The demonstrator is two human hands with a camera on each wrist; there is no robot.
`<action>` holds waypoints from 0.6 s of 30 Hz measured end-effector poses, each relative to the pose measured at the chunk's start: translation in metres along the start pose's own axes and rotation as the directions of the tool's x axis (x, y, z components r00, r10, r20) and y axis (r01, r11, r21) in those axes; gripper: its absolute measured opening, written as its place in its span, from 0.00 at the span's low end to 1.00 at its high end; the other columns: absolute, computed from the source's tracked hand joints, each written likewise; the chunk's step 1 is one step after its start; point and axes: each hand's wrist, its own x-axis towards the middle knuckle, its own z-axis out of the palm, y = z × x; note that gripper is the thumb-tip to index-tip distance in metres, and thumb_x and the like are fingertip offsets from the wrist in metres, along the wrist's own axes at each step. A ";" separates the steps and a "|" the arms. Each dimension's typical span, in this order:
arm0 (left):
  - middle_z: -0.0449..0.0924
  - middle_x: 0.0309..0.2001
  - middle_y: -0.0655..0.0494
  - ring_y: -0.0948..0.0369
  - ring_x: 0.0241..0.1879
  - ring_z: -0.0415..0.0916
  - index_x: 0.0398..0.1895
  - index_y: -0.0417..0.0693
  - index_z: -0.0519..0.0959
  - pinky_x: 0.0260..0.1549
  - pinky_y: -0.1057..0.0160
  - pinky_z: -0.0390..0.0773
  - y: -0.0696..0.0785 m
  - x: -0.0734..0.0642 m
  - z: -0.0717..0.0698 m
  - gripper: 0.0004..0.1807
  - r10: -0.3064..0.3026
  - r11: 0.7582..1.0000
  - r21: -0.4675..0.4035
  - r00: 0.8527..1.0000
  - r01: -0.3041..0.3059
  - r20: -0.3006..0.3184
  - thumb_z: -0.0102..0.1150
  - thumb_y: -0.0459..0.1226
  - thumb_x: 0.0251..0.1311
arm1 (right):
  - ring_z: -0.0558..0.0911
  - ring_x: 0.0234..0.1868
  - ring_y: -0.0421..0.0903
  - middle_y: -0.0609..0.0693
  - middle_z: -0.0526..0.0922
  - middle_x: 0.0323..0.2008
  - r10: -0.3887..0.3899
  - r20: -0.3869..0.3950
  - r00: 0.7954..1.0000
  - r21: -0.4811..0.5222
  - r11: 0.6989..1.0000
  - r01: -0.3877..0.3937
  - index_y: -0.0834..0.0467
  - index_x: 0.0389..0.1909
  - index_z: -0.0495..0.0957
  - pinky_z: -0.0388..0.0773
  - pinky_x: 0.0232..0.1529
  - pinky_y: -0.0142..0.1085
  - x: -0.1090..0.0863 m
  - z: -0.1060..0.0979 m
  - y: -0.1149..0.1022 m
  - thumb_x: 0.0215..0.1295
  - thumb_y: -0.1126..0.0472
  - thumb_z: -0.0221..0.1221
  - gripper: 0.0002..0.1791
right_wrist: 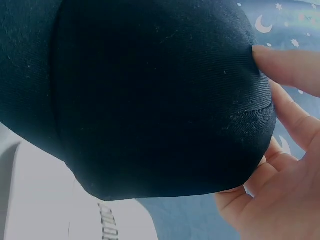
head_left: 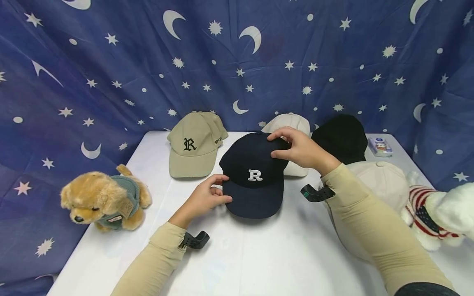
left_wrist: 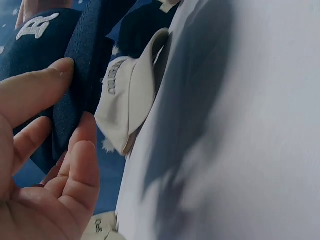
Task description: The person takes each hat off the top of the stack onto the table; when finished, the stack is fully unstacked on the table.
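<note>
A navy baseball cap [head_left: 255, 154] with a white letter R on its front is held up over the white table [head_left: 237, 255], its brim tilted down toward me. My left hand [head_left: 205, 199] pinches one side of the brim; in the left wrist view the thumb [left_wrist: 57, 77] lies on the brim's upper face and the fingers are beneath. At the other side, my right hand [head_left: 300, 150] grips the crown near its top, and the right wrist view shows the fingertips along the cap's edge [right_wrist: 165, 125].
Behind stand a beige cap [head_left: 194, 131] with a black R, a white cap [head_left: 290, 120] partly hidden, and a black cap [head_left: 340, 137]. A cream cap [head_left: 381, 176] sits under my right forearm. Plush dog [head_left: 89, 197] left; white plush toy [head_left: 449, 209] and small packet [head_left: 379, 146] right.
</note>
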 end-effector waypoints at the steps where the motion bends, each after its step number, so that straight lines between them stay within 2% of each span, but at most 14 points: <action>1: 0.72 0.55 0.42 0.62 0.30 0.77 0.62 0.42 0.73 0.24 0.67 0.70 0.000 0.000 0.002 0.31 0.001 1.000 0.005 1.000 -0.001 0.009 0.73 0.29 0.54 | 0.77 0.47 0.53 0.56 0.74 0.57 0.011 0.000 1.000 -0.010 1.000 -0.011 0.63 0.55 0.77 0.74 0.52 0.44 -0.003 -0.002 0.001 0.60 0.68 0.68 0.21; 6: 0.72 0.53 0.44 0.62 0.29 0.75 0.62 0.43 0.73 0.24 0.67 0.69 0.002 0.002 0.013 0.31 0.006 1.000 0.027 0.999 -0.007 0.033 0.73 0.31 0.54 | 0.76 0.50 0.54 0.56 0.74 0.59 0.035 -0.010 0.999 -0.063 0.997 -0.036 0.61 0.57 0.77 0.71 0.56 0.48 -0.015 -0.008 0.002 0.62 0.64 0.68 0.22; 12: 0.74 0.48 0.49 0.62 0.29 0.75 0.61 0.46 0.75 0.26 0.66 0.70 0.001 0.005 0.028 0.31 -0.005 0.999 0.049 0.999 0.003 0.036 0.75 0.33 0.52 | 0.72 0.57 0.55 0.57 0.75 0.57 0.012 -0.034 0.999 -0.084 0.996 -0.014 0.62 0.55 0.78 0.65 0.62 0.52 -0.026 -0.014 0.009 0.61 0.66 0.69 0.21; 18: 0.76 0.44 0.53 0.63 0.30 0.76 0.60 0.48 0.76 0.27 0.66 0.71 0.003 0.003 0.041 0.30 -0.018 0.996 0.084 0.999 0.015 0.032 0.75 0.34 0.52 | 0.72 0.55 0.54 0.58 0.74 0.58 0.018 -0.053 0.998 -0.110 0.994 -0.023 0.63 0.56 0.78 0.68 0.54 0.48 -0.040 -0.016 0.017 0.60 0.65 0.69 0.22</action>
